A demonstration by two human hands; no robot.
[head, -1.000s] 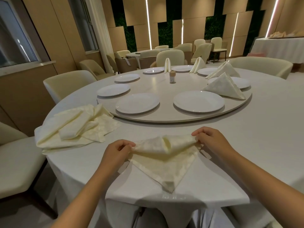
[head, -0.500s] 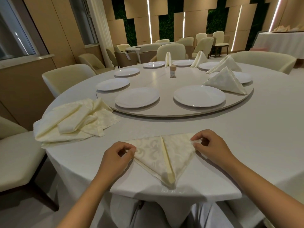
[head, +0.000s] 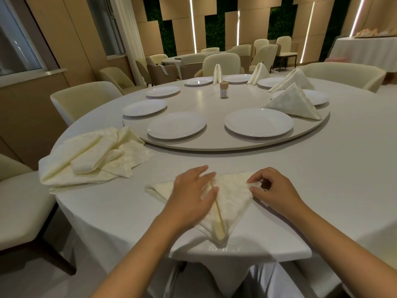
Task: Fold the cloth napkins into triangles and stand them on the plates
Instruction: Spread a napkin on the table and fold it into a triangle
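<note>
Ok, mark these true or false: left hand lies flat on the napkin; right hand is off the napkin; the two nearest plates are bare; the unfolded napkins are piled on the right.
1. The left hand lies flat on the napkin: true.
2. The right hand is off the napkin: false, it pinches the right corner.
3. The two nearest plates are bare: true.
4. The unfolded napkins are piled on the right: false, on the left.

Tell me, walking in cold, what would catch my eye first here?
Two bare hands at the table's near edge: the left hand presses flat on a half-folded napkin while the right hand pinches its right corner. Beyond, a round turntable carries white plates, with a folded triangle napkin standing far right. A heap of unfolded napkins lies left.
</note>
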